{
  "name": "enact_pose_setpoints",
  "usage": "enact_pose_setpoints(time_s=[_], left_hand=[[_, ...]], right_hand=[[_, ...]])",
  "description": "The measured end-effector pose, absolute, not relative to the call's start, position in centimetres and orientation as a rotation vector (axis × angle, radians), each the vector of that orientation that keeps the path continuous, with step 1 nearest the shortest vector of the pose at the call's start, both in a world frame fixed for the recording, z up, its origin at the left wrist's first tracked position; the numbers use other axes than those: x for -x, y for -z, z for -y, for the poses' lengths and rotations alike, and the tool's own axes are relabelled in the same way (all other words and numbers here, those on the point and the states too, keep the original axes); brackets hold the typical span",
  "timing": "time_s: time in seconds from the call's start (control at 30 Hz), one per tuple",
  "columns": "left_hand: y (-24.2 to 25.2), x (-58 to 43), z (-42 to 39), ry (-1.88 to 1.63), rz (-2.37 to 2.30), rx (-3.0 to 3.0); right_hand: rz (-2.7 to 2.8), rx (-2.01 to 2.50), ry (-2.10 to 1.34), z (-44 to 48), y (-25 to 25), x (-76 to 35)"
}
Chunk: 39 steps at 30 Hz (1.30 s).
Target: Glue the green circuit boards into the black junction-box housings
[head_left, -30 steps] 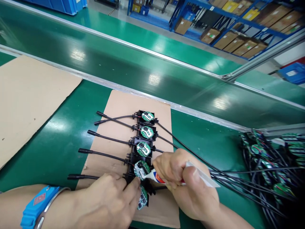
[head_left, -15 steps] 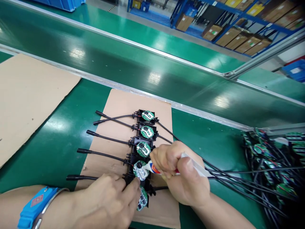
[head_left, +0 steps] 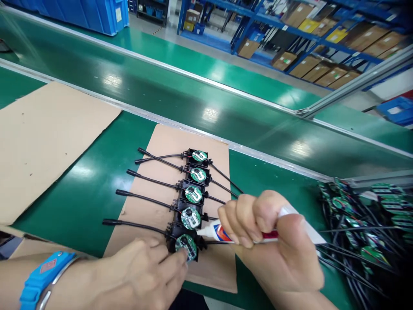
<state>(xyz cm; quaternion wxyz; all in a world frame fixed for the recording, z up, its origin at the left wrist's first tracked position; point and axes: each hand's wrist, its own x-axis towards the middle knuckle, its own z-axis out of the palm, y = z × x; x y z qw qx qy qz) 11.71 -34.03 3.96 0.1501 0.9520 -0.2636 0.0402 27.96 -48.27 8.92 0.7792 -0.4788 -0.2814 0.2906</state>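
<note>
Green round boards (head_left: 191, 217) in black housings (head_left: 176, 230), tan cardboard (head_left: 155, 206), blue wristband (head_left: 43, 275), white-red tube (head_left: 222, 232).

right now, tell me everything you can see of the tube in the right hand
The tube is white and soft-looking, with red and blue print behind a tapered white nozzle. It lies nearly level with the nozzle pointing left, its tip close to the nearest round green board; whether it touches anything there cannot be told. The right hand wraps its middle in a fist, and the flat crimped tail sticks out to the right.
</note>
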Motion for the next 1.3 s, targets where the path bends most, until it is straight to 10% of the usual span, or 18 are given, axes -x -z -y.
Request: enact_pose_setpoints(time_s=[0.43,1.3], left_hand=[[2.5,-9.1,37.8,-0.745,0.44,-2.454],[2.8,-9.1,37.9,-0.733,0.433,-2.431]], right_hand=[[0.684,0.962,-0.761,46.4,-4.7,-24.4],[0.641,1.101,-0.766,49.0,-5.6,-25.2]])
